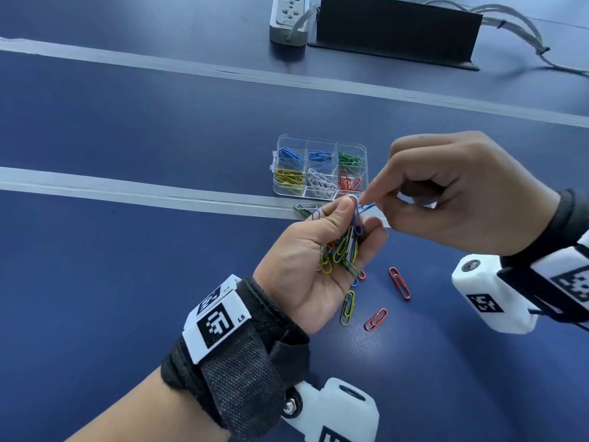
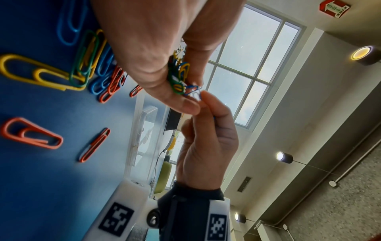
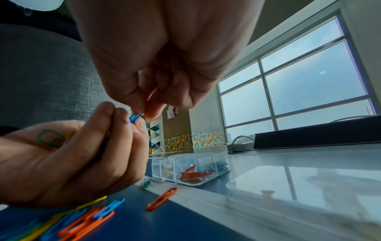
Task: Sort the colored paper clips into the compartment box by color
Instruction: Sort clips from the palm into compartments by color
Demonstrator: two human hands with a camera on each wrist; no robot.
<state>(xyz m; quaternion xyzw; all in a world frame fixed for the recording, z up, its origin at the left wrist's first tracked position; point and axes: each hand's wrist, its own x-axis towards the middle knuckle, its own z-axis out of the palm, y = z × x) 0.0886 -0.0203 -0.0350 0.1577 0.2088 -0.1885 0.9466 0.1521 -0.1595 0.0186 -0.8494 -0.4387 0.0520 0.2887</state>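
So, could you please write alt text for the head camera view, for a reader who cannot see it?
The right hand pinches a blue clip from the mixed bundle of clips held in the left hand. Behind them, a clear compartment box holds colour-sorted clips on a blue table.

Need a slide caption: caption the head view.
Right hand pulls a blue clip from the left hand's bundle.

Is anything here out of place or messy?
Yes. A green clip lies outside the compartment box, on the pale strip by its front edge. Red clips and a yellow-green clip lie loose on the blue table. Blue clips fill two compartments.
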